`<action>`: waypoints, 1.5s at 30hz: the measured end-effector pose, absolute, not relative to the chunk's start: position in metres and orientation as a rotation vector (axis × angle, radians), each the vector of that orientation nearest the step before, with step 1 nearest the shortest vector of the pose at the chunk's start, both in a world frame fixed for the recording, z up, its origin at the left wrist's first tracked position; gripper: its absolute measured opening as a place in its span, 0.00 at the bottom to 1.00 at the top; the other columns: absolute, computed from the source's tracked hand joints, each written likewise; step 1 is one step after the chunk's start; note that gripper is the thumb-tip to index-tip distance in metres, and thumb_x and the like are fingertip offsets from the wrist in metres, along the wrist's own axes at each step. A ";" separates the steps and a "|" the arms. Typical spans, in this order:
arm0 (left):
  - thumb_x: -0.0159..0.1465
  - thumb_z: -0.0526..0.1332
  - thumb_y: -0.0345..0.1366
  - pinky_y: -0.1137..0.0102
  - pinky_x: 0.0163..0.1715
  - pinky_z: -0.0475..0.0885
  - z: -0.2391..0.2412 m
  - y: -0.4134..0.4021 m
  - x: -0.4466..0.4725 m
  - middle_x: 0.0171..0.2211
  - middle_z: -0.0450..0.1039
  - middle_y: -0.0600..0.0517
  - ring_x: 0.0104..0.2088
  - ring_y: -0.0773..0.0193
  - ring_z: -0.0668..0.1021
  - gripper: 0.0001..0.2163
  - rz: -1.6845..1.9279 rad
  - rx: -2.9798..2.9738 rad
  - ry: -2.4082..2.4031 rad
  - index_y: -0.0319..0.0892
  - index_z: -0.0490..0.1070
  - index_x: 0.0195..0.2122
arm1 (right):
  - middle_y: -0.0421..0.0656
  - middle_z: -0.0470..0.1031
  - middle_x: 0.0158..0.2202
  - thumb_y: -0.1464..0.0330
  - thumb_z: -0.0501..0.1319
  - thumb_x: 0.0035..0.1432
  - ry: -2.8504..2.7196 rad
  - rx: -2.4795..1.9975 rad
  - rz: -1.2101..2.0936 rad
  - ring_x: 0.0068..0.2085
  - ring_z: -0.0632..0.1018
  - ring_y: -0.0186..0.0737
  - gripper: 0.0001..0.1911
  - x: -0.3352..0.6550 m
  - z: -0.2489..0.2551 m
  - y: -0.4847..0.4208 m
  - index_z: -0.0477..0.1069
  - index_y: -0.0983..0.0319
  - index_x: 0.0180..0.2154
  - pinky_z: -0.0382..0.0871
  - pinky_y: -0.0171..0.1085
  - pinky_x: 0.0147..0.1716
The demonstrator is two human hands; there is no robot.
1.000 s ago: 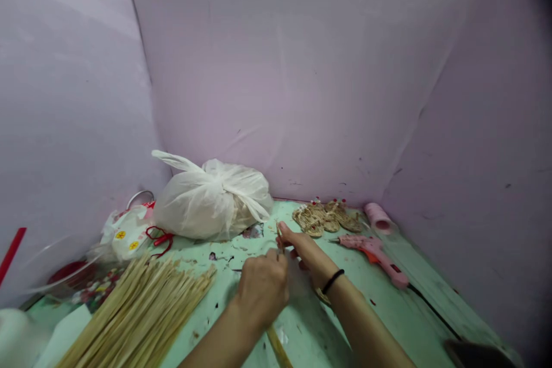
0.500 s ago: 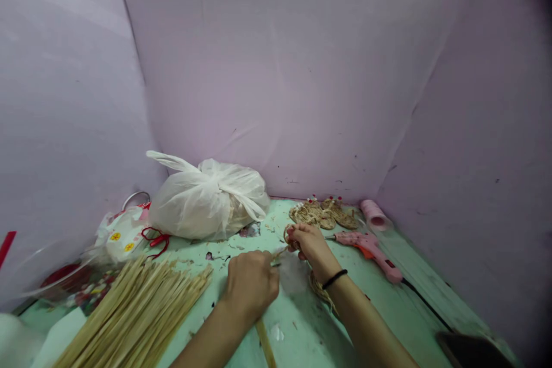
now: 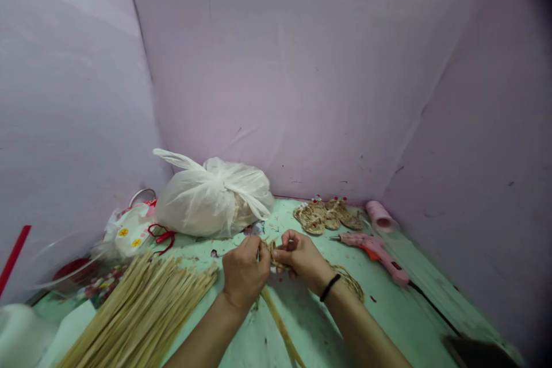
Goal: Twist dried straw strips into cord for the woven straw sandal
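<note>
Low over the green table, my left hand (image 3: 245,270) and my right hand (image 3: 305,260) meet with fingers closed on a small braided straw piece (image 3: 273,254). My fingers cover most of it, so its full shape is hidden. A flat straw strip (image 3: 282,322) runs from below my left hand toward the near table edge; whether it joins the piece I cannot tell. Partly behind my right wrist, which wears a black band, lies a coil of straw cord (image 3: 352,283). Farther back sit several woven straw pieces (image 3: 317,218) with red-headed pins.
On the left lies a bundle of straw strips (image 3: 142,310). A knotted white plastic bag (image 3: 211,198) stands at the back. To the right are a pink glue gun (image 3: 379,252) with a black cord and a pink thread spool (image 3: 381,216). Purple panels (image 3: 276,80) enclose the table.
My right hand has come left and nearer, bringing the straw piece up against my left hand. More of the cord coil and the flat strip now shows. The view has shifted slightly.
</note>
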State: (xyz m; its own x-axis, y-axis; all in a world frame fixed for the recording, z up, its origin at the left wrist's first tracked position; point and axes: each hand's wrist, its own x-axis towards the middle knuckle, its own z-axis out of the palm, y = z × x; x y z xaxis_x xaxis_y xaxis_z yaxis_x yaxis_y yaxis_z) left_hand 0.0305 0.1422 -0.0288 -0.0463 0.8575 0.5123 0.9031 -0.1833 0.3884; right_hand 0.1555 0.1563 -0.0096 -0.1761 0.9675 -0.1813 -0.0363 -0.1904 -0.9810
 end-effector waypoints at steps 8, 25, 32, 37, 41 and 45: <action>0.56 0.49 0.33 0.76 0.25 0.56 -0.024 0.144 0.029 0.19 0.65 0.55 0.22 0.71 0.66 0.10 -1.349 -2.215 -2.034 0.42 0.65 0.21 | 0.34 0.65 0.17 0.63 0.67 0.34 -1.256 -1.169 1.584 0.16 0.65 0.26 0.16 0.159 -0.008 0.157 0.65 0.65 0.24 0.55 0.27 0.12; 0.53 0.51 0.32 0.74 0.24 0.53 -0.017 0.145 0.023 0.17 0.63 0.54 0.21 0.70 0.64 0.09 -0.944 -2.657 -1.826 0.41 0.65 0.17 | 0.32 0.55 0.10 0.76 0.52 0.32 -1.416 -1.355 1.587 0.14 0.56 0.25 0.05 0.172 -0.003 0.157 0.56 0.63 0.13 0.47 0.28 0.15; 0.55 0.49 0.34 0.72 0.27 0.59 -0.021 0.154 0.042 0.26 0.73 0.48 0.29 0.63 0.74 0.12 -0.670 -2.421 -2.218 0.42 0.72 0.27 | 0.39 0.68 0.19 0.72 0.50 0.45 -1.769 -1.581 0.789 0.22 0.67 0.32 0.04 0.170 -0.033 0.185 0.62 0.63 0.23 0.56 0.30 0.22; 0.54 0.49 0.33 0.68 0.30 0.65 -0.021 0.178 0.053 0.31 0.75 0.43 0.33 0.55 0.76 0.13 -0.635 -2.303 -2.362 0.41 0.74 0.30 | 0.43 0.71 0.22 0.70 0.51 0.46 -1.763 -1.635 0.612 0.26 0.70 0.35 0.07 0.169 -0.044 0.211 0.66 0.65 0.24 0.58 0.31 0.25; 0.54 0.49 0.33 0.66 0.32 0.67 -0.023 0.194 0.057 0.31 0.74 0.41 0.34 0.53 0.76 0.14 -0.642 -2.298 -2.325 0.39 0.74 0.31 | 0.45 0.74 0.24 0.70 0.52 0.47 -1.741 -1.714 0.498 0.27 0.72 0.37 0.09 0.167 -0.040 0.222 0.70 0.65 0.25 0.59 0.32 0.27; 0.54 0.49 0.34 0.63 0.33 0.68 -0.026 0.197 0.058 0.32 0.74 0.39 0.34 0.52 0.76 0.15 -0.596 -2.329 -2.268 0.37 0.74 0.33 | 0.47 0.76 0.27 0.70 0.52 0.49 -1.812 -1.823 0.423 0.30 0.74 0.39 0.12 0.165 -0.035 0.226 0.73 0.65 0.27 0.60 0.33 0.29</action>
